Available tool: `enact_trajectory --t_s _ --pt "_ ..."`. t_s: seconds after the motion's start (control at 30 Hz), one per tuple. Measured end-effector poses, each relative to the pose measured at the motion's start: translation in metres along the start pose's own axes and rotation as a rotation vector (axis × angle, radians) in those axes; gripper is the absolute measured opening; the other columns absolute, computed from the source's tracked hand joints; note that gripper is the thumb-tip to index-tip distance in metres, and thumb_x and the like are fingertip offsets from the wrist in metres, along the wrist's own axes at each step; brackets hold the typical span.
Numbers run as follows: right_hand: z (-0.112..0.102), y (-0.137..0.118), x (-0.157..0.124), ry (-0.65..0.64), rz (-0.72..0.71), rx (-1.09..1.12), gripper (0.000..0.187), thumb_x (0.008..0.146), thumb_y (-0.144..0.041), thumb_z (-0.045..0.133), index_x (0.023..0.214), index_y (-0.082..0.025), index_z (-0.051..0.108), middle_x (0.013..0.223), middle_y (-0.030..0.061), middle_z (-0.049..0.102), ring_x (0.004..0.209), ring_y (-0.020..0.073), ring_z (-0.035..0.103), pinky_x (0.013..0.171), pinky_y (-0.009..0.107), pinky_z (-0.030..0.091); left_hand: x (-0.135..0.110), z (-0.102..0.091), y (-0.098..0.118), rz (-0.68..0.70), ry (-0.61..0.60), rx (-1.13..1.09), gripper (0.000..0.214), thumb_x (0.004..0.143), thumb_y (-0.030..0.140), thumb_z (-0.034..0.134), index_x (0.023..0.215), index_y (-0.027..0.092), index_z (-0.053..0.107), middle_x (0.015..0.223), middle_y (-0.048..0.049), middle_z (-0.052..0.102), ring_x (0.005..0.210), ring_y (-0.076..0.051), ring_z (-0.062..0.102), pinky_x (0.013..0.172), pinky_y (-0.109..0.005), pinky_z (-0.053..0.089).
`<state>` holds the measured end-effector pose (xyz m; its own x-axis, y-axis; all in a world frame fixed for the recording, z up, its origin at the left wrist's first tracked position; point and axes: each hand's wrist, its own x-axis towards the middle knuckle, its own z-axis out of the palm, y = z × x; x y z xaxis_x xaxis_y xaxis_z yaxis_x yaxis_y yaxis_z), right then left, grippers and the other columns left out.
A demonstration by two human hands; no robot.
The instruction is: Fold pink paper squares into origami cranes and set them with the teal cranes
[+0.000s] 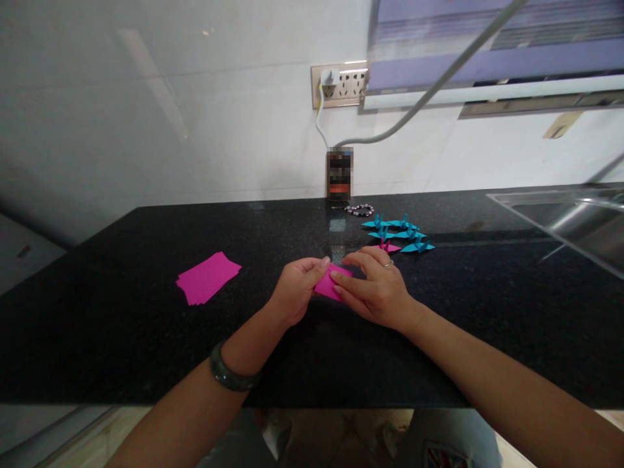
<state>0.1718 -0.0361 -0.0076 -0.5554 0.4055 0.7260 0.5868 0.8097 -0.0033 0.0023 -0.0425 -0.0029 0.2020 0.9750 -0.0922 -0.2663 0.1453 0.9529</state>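
Note:
A small folded sheet of pink paper (325,285) lies on the black countertop (121,338) between my two hands. My left hand (294,290) pinches its left edge with fingers curled closed. My right hand (374,286) presses on its right side, fingers bent down over it, a ring on one finger. Just beyond my right hand sits a small pink folded crane (389,246) and a group of teal paper cranes (400,233).
A stack of pink paper sheets (207,277) lies to the left. A bead bracelet (359,209) and a small device (340,173) on a charging cable stand by the wall under a socket (340,84). A steel sink (570,218) is at the right.

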Motion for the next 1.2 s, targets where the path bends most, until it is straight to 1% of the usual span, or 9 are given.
enact_trajectory --t_s 0.1,0.17,0.23,0.33,0.4,0.47,0.53,0.63,1.2 --pt "0.0 -0.003 0.002 -0.014 0.018 0.042 0.023 0.075 -0.032 0.055 0.096 -0.025 0.063 0.098 0.007 0.055 0.094 0.023 0.044 0.08 0.039 0.041 0.001 -0.001 -0.001 0.043 0.053 0.022 0.021 0.065 0.032 0.065 0.071 0.012 0.06 0.062 -0.0007 0.06 0.052 -0.008 0.051 0.052 -0.021 0.039" --pt "0.002 -0.004 0.002 0.012 0.099 0.116 0.017 0.076 -0.03 0.054 0.088 -0.024 0.065 0.096 0.0065 0.055 0.093 0.0219 0.046 0.08 0.039 0.04 0.002 -0.002 -0.003 0.064 0.084 0.042 0.021 0.064 0.031 0.066 0.071 0.012 0.061 0.062 -0.0012 0.061 0.052 -0.008 0.051 0.052 -0.021 0.04" --pt "0.005 -0.005 0.003 0.061 0.262 0.231 0.015 0.078 -0.028 0.051 0.079 -0.022 0.064 0.091 0.0061 0.055 0.09 0.0196 0.048 0.079 0.037 0.04 0.003 -0.002 -0.004 0.082 0.111 0.072 0.021 0.064 0.031 0.066 0.072 0.011 0.061 0.062 -0.0015 0.061 0.052 -0.009 0.052 0.053 -0.022 0.04" --pt "0.011 -0.004 0.003 0.087 0.591 0.464 0.016 0.079 -0.032 0.05 0.081 -0.018 0.058 0.082 0.0049 0.055 0.077 0.0154 0.052 0.067 0.03 0.044 0.004 -0.002 -0.005 0.102 0.144 0.112 0.022 0.064 0.031 0.067 0.072 0.011 0.061 0.061 -0.0018 0.062 0.052 -0.009 0.053 0.053 -0.022 0.041" --pt "0.014 -0.004 0.003 -0.001 0.769 0.637 0.023 0.077 -0.039 0.051 0.081 -0.017 0.055 0.073 0.0024 0.054 0.065 0.0127 0.051 0.056 0.025 0.043 0.004 -0.003 -0.006 0.106 0.15 0.13 0.023 0.064 0.032 0.066 0.072 0.011 0.061 0.06 -0.0015 0.062 0.051 -0.009 0.053 0.052 -0.022 0.041" --pt "0.016 -0.004 0.002 -0.144 0.863 0.789 0.028 0.075 -0.045 0.051 0.073 -0.016 0.052 0.063 -0.0006 0.051 0.055 0.0101 0.047 0.048 0.022 0.04 0.003 -0.003 -0.006 0.108 0.144 0.145 0.022 0.064 0.032 0.066 0.072 0.012 0.062 0.06 -0.0014 0.062 0.051 -0.01 0.053 0.052 -0.022 0.041" --pt "0.016 -0.005 0.002 -0.268 0.892 0.908 0.032 0.074 -0.047 0.051 0.065 -0.016 0.05 0.057 -0.0022 0.048 0.048 0.008 0.043 0.044 0.02 0.037 0.003 -0.003 -0.006 0.111 0.142 0.155 0.022 0.065 0.032 0.065 0.073 0.012 0.062 0.06 -0.0016 0.062 0.052 -0.01 0.054 0.052 -0.023 0.041" --pt "0.016 -0.007 0.002 -0.344 0.905 1.015 0.032 0.072 -0.047 0.053 0.064 -0.016 0.049 0.056 -0.0032 0.046 0.044 0.0063 0.041 0.042 0.019 0.036 0.003 -0.002 -0.006 0.108 0.149 0.158 0.022 0.065 0.031 0.065 0.073 0.011 0.061 0.061 -0.0023 0.062 0.052 -0.01 0.054 0.052 -0.022 0.041" --pt "0.019 -0.003 -0.002 -0.309 0.914 1.056 0.026 0.066 -0.038 0.062 0.062 -0.015 0.05 0.052 -0.0046 0.046 0.042 0.0053 0.041 0.04 0.018 0.033 0.003 -0.002 -0.007 0.074 0.119 0.122 0.024 0.07 0.035 0.06 0.074 0.012 0.06 0.059 -0.0003 0.059 0.051 -0.008 0.052 0.052 -0.022 0.041"
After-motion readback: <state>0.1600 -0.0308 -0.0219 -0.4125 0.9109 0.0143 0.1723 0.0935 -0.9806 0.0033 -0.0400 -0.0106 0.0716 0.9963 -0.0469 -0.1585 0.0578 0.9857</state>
